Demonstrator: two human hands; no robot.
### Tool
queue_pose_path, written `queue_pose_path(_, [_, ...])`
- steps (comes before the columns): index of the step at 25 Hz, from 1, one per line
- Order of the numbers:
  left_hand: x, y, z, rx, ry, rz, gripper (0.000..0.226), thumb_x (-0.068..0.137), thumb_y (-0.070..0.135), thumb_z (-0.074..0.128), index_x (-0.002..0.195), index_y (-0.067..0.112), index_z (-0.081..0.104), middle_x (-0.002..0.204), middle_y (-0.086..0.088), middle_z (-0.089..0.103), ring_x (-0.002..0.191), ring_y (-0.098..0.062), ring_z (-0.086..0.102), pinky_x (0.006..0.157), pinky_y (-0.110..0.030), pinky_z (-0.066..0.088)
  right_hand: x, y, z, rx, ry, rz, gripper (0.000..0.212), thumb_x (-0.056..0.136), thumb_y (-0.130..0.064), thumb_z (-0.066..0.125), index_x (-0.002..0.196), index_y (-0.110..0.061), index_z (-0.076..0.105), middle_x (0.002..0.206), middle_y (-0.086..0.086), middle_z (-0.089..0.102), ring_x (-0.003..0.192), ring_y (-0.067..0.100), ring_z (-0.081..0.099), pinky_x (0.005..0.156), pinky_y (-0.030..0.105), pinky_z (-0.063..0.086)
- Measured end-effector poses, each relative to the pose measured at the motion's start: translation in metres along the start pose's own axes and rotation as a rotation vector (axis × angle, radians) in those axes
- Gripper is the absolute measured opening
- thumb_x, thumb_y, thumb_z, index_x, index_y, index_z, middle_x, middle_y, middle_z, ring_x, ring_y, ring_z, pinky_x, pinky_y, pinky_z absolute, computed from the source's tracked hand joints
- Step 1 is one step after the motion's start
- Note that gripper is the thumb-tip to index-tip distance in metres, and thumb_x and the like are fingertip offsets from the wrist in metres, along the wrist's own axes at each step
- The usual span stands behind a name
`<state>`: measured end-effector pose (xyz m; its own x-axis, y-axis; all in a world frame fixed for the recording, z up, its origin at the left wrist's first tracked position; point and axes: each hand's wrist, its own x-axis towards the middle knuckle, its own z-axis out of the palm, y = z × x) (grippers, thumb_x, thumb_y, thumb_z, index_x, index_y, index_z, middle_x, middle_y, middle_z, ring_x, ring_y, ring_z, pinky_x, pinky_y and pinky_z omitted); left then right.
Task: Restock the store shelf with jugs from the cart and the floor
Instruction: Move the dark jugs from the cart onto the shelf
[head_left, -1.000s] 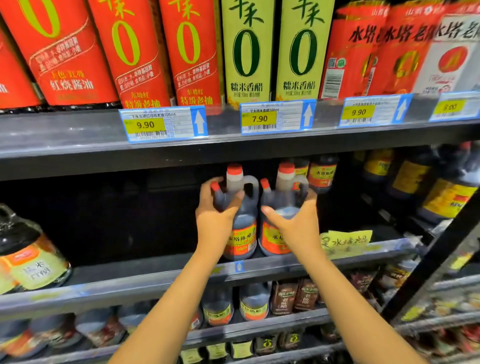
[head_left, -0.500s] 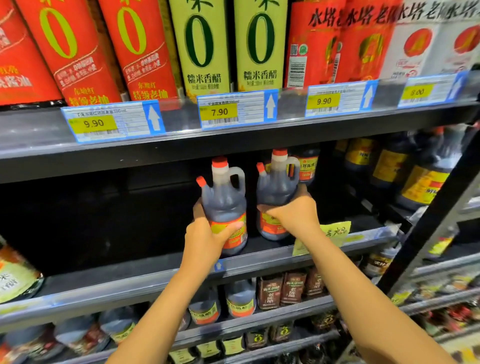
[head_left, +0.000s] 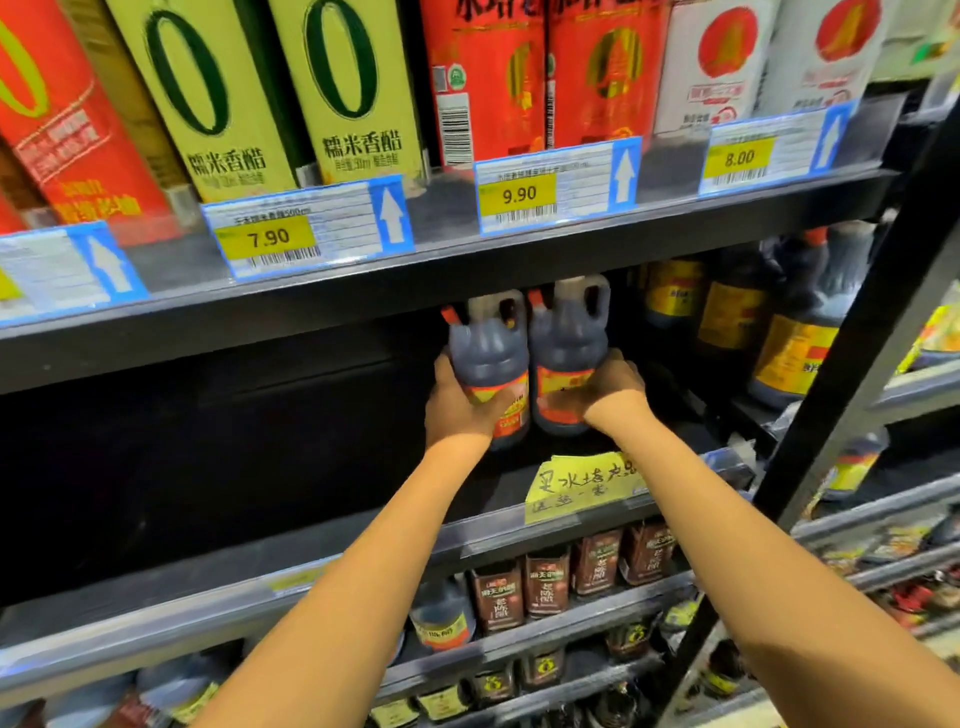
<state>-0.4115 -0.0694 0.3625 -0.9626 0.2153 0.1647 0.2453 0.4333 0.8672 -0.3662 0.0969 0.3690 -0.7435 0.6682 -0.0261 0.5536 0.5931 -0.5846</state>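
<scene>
Two dark jugs with orange labels are standing side by side, touching, deep on the middle shelf (head_left: 208, 587), just right of the picture's centre. The left grip (head_left: 460, 402) is curling around the lower body of the left jug (head_left: 488, 358), its thumb lying across the label. The right grip (head_left: 610, 387) is cupping the right jug (head_left: 566, 348) from its three o'clock side, fingers wrapping the label band. Whether the bases are resting on the board or hanging just above it, I cannot tell.

At twelve o'clock the necks and handles are reaching up behind the front lip of the upper shelf (head_left: 467, 280), which is hiding their tops — little headroom there. At nine o'clock of the pair the shelf is lying dark and open, a wide stretch running to the frame's left side. At three o'clock a row of yellow-labelled jugs (head_left: 789, 348) is standing near, with a narrow gap between — beyond them a black post (head_left: 857, 389) is slanting upward. At six o'clock a yellow handwritten note (head_left: 582, 486) is hanging on the shelf's front rail, between the two forearms.
</scene>
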Motion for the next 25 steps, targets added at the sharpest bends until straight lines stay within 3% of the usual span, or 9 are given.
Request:
queue_pose_path(4, [0.021, -0.001, 0.018, -0.087, 0.032, 0.050, 0.086, 0.068, 0.040, 0.082, 0.138, 0.022, 0.036, 0.129, -0.007, 0.057, 0.113, -0.026, 0.058, 0.092, -0.037, 0.049, 0.025, 0.019, 0.009, 0.002, -0.041, -0.021, 0.096, 0.057, -0.069, 0.068, 0.135, -0.018, 0.045, 0.137, 0.008, 0.052, 0.129, 0.029, 0.047, 0.101, 0.036, 0.040])
queue_pose_path(8, [0.032, 0.001, 0.033, -0.169, 0.063, 0.058, 0.069, 0.070, 0.035, 0.082, 0.125, 0.016, 0.046, 0.121, -0.005, 0.063, 0.107, -0.021, 0.062, 0.088, -0.034, 0.051, 0.032, 0.017, -0.004, 0.198, -0.015, -0.078, 0.073, 0.064, -0.047, 0.080, 0.126, -0.018, 0.058, 0.128, 0.008, 0.062, 0.121, 0.028, 0.056, 0.092, 0.030, 0.046])
queue_pose_path(10, [0.035, 0.002, 0.041, -0.162, 0.095, 0.045, 0.065, 0.070, 0.038, 0.081, 0.121, 0.014, 0.047, 0.118, -0.005, 0.064, 0.105, -0.021, 0.062, 0.084, -0.032, 0.051, 0.037, 0.020, -0.004, 0.288, -0.014, -0.102, 0.084, 0.050, -0.052, 0.083, 0.123, -0.017, 0.060, 0.125, 0.007, 0.063, 0.118, 0.028, 0.058, 0.097, 0.034, 0.046])
queue_pose_path(12, [0.040, 0.002, 0.047, -0.172, 0.122, 0.030, 0.066, 0.070, 0.039, 0.081, 0.120, 0.014, 0.047, 0.116, -0.005, 0.064, 0.104, -0.022, 0.063, 0.085, -0.034, 0.053, 0.053, 0.027, 0.008, 0.331, 0.012, -0.107, 0.101, 0.028, -0.067, 0.073, 0.117, -0.019, 0.063, 0.119, 0.004, 0.067, 0.113, 0.026, 0.061, 0.097, 0.040, 0.049])
queue_pose_path(14, [0.044, 0.001, 0.051, -0.172, 0.147, 0.025, 0.064, 0.071, 0.036, 0.081, 0.120, 0.013, 0.046, 0.116, -0.007, 0.064, 0.105, -0.023, 0.063, 0.086, -0.035, 0.053, 0.064, 0.029, 0.017, 0.338, 0.040, -0.088, 0.105, 0.023, -0.073, 0.066, 0.114, -0.021, 0.064, 0.116, 0.002, 0.068, 0.109, 0.023, 0.062, 0.094, 0.039, 0.050])
queue_pose_path(19, [0.036, -0.008, 0.062, -0.138, 0.174, 0.055, 0.071, 0.073, 0.030, 0.081, 0.129, 0.010, 0.044, 0.124, -0.011, 0.059, 0.112, -0.025, 0.058, 0.091, -0.032, 0.049, 0.051, 0.018, 0.015, 0.327, 0.111, -0.049, 0.089, 0.047, -0.055, 0.084, 0.123, -0.018, 0.056, 0.128, 0.009, 0.056, 0.117, 0.031, 0.051, 0.100, 0.035, 0.043])
queue_pose_path(25, [0.037, 0.002, 0.059, -0.047, 0.117, 0.005, 0.069, 0.075, 0.036, 0.078, 0.127, 0.009, 0.041, 0.127, -0.014, 0.057, 0.115, -0.032, 0.056, 0.087, -0.035, 0.046, 0.056, 0.020, 0.021, 0.246, 0.064, -0.010, 0.089, 0.051, -0.063, 0.079, 0.121, -0.012, 0.056, 0.124, 0.010, 0.060, 0.118, 0.031, 0.053, 0.098, 0.035, 0.044])
